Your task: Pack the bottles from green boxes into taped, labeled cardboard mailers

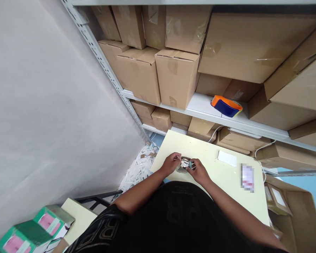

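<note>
A small round object [185, 162] with a shiny silvery face and a greyish rim is between my hands, over the pale yellow table. Its kind does not show clearly. My left hand [171, 164] has its fingers curled together at the object's left edge, with something pale at the fingertips. On the opposite side, my right hand [199, 171] grips the object between thumb and fingers. Teal and white strips show beside the right fingers. What lies beneath the round object is partly hidden.
The table [226, 179] carries a white rectangular item [226, 158] and a blurred-out patch on the right. Shelves ahead hold several cardboard boxes [176, 79] and an orange-and-blue band [226, 106]. White scraps [137, 168] cover the floor at left, near green boxes [28, 232].
</note>
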